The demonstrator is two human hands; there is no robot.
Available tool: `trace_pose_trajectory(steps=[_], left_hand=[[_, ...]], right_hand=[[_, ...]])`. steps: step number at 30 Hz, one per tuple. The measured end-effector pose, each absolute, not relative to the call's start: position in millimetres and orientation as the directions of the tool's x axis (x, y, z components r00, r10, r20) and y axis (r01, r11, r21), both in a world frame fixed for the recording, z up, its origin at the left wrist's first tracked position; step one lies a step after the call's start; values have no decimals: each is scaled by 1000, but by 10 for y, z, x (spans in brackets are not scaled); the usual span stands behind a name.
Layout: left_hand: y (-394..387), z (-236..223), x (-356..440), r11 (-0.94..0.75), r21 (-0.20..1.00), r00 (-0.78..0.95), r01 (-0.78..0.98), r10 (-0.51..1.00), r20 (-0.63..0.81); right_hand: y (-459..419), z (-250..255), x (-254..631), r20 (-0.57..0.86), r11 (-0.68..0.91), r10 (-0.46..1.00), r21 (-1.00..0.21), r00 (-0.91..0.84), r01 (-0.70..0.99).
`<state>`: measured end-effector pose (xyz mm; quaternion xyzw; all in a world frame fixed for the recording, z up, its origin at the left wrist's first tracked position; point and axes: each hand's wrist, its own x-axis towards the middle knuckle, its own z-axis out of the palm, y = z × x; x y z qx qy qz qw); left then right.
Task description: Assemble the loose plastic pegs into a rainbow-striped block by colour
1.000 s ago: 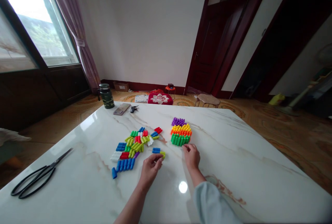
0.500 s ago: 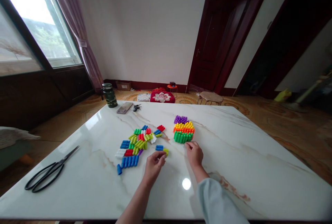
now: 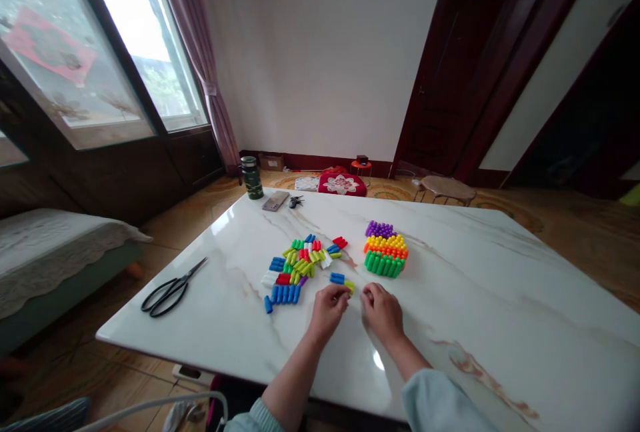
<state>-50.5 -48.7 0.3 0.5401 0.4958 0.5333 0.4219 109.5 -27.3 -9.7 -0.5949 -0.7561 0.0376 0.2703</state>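
Observation:
My left hand (image 3: pixel 327 313) is closed, its fingertips pinched together beside a yellow-green plastic piece (image 3: pixel 349 286) and a few blue pieces (image 3: pixel 337 278). Whatever lies in that pinch is too small or hidden. Across a narrow gap, my right hand (image 3: pixel 384 312) has its fingers curled closed; I cannot make out anything in them. Beyond the right hand stand bundled rows of upright pieces: green (image 3: pixel 384 264), orange (image 3: pixel 385 251), yellow (image 3: pixel 386 241) and purple (image 3: pixel 380 229). To the left of my left hand lies a loose spread of mixed pieces, including a row of blue ones (image 3: pixel 285 295).
Black-handled scissors (image 3: pixel 170 292) lie at the table's left. A camouflage flask (image 3: pixel 251 177), a phone (image 3: pixel 275 201) and keys (image 3: pixel 295 202) sit by the far left edge of the marble table (image 3: pixel 480 285). A stool (image 3: pixel 445 188) stands behind it.
My right hand has drawn back from the green bundle toward my left hand. The whole view has swung left, so the table's contents appear farther right.

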Motion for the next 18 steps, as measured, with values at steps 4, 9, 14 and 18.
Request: trace_pose_trajectory(steps=[4, 9, 14, 18], left_hand=[[-522, -52, -492, -297, 910, -5, 291, 950, 312], [-535, -26, -496, -333, 859, 78, 389, 941, 329], [-266, 314, -910, -360, 751, 80, 553, 920, 383], [202, 613, -1473, 75, 498, -235, 864, 935, 267]], right_hand=[[-276, -125, 1040, 399, 301, 895, -214, -198, 930], [-282, -136, 1008, 407, 300, 882, -102, -235, 948], [-295, -135, 1008, 421, 315, 871, -82, -254, 945], [-285, -156, 1012, 435, 317, 863, -67, -258, 946]])
